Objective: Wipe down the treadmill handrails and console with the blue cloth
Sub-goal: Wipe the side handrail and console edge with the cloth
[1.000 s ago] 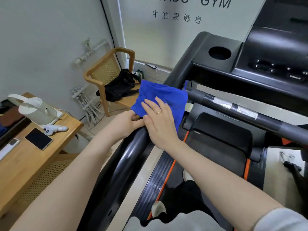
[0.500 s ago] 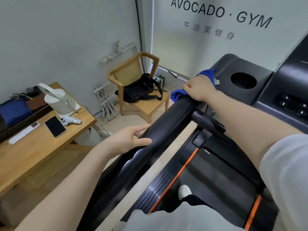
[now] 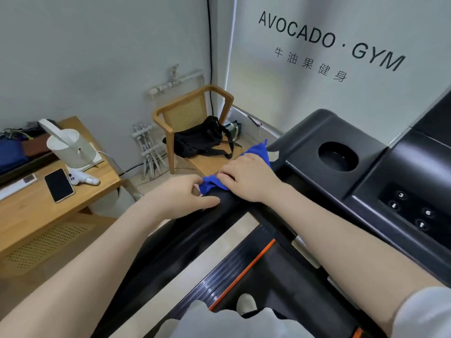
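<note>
The blue cloth (image 3: pixel 258 152) lies bunched over the top of the black left handrail (image 3: pixel 170 242), close to where the rail meets the console (image 3: pixel 341 176). My right hand (image 3: pixel 246 179) covers the cloth and grips it around the rail. My left hand (image 3: pixel 185 196) sits just below on the rail and pinches the cloth's near corner. The console has a round cup holder (image 3: pixel 338 156) and several small buttons (image 3: pixel 412 211) to the right.
A wooden chair (image 3: pixel 192 113) with a black bag (image 3: pixel 200 139) stands past the rail. At left a wooden table (image 3: pixel 29 211) holds a phone (image 3: pixel 59 185) and a white kettle (image 3: pixel 70 147). The treadmill belt (image 3: pixel 256 276) runs below.
My left hand has slid up the handrail to the cloth and taken its corner. My right hand stays on the cloth at the rail's top. The view has shifted slightly.
</note>
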`<state>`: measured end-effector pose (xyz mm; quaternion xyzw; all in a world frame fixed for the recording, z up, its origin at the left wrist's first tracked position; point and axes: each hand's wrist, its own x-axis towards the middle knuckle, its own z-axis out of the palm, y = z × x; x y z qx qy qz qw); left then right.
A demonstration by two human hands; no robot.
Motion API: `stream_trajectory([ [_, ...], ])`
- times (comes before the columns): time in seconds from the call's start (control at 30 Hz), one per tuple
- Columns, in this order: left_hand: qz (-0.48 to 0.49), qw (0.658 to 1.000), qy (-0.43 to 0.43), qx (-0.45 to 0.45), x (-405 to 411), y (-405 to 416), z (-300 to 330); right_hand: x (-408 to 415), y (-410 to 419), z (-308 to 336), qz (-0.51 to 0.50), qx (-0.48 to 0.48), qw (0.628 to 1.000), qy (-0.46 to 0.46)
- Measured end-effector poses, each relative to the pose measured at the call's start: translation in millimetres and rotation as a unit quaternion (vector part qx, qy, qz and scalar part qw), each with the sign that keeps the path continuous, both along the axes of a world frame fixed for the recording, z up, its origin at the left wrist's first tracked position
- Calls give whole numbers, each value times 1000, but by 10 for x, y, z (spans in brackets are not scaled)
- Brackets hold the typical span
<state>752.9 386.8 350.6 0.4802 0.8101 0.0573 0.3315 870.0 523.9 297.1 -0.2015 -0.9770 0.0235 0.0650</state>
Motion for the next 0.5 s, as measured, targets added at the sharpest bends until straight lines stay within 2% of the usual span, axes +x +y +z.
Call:
stream_trajectory([
  [0.17, 34, 993, -49, 105, 298, 472, -99, 371, 821, 104, -110, 0, 994, -19],
  [0.27, 22, 996, 8, 84, 499, 741, -111, 551, 1205, 124, -179, -35, 983, -17],
  [0.37, 27, 996, 65, 53, 570, 851, -112, 570, 1254, 114, -216, -53, 974, -28],
  [0.5, 56, 994, 65, 72, 562, 854, -148, 438, 898, 88, -197, -41, 979, -44],
])
